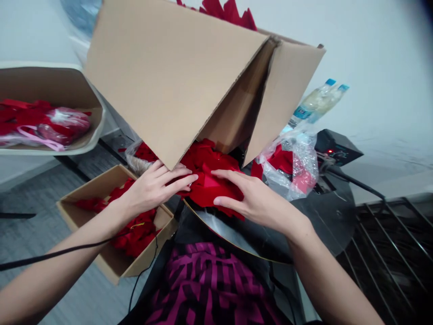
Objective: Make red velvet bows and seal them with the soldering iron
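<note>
Head view. The table [318,216] is dark and smooth, with a curved, gold-coloured edge nearest the wearer. A pale wall [382,67] rises behind it; the floor [23,248] is grey, and a metal rack [382,239] of parallel bars stands at the right.

Containers: the large cardboard box [176,67] fills the upper centre. Its front corner is split into a long wedge-shaped gap, and red pieces show above its top edge. At the left, the white-rimmed bin [40,65] contains red pieces, some in clear plastic, and a pink strap. Low at the left, the small cardboard box [79,216] is open and holds a heap of red pieces. On the right part of the table, the clear plastic bag [304,164] contains more red material; two bottles [313,106] with blue caps stand tilted behind it, and the black device [338,146] beside it shows a red light.

Hands: the red fabric pieces [209,158] lie in a pile on the table, below the split corner. The left hand [152,187] rests its extended fingers at the pile's left side, by the flap's lower point; whether it grips anything cannot be told. The right hand [260,198] lies at the pile's right side, thumb and fingers spread apart, unclenched.
</note>
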The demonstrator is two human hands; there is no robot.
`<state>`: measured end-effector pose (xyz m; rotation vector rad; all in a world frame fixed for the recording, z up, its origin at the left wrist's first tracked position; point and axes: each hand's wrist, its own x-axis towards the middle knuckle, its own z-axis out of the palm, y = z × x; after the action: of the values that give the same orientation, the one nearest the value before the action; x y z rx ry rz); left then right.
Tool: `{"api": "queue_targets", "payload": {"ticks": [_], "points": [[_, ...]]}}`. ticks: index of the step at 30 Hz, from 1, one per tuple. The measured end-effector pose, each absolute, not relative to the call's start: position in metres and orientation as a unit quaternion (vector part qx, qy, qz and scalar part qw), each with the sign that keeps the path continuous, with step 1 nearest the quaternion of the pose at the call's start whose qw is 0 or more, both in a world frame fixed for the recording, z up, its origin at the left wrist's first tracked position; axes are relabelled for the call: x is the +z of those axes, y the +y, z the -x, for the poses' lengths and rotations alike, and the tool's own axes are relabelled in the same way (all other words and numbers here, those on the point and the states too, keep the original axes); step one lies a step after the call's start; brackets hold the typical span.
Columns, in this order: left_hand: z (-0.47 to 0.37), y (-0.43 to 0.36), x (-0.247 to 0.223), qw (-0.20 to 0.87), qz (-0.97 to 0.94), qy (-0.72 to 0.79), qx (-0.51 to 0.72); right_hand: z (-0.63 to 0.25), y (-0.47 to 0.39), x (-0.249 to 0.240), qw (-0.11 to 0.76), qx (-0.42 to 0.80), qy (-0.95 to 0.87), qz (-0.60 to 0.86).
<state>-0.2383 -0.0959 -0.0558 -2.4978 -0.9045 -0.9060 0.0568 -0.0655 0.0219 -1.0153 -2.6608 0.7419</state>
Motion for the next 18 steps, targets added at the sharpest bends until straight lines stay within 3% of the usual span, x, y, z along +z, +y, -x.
{"api": "queue_targets", "payload": {"ticks": [7,13,18], "points": [[0.233,-0.144,-0.036,0.070,0.867,-0.364,-0.334,-0.068,-0.048,0.003,0.113,0.319,-0.882,0.329],[0.229,-0.150,-0.030,0.082,0.850,-0.422,-0.305,-0.058,-0.038,-0.013,0.121,0.260,-0.908,0.304],[0.245,-0.139,-0.037,-0.004,0.884,-0.396,-0.249,-0.057,-0.040,-0.030,0.118,0.186,-0.923,0.317]]}}
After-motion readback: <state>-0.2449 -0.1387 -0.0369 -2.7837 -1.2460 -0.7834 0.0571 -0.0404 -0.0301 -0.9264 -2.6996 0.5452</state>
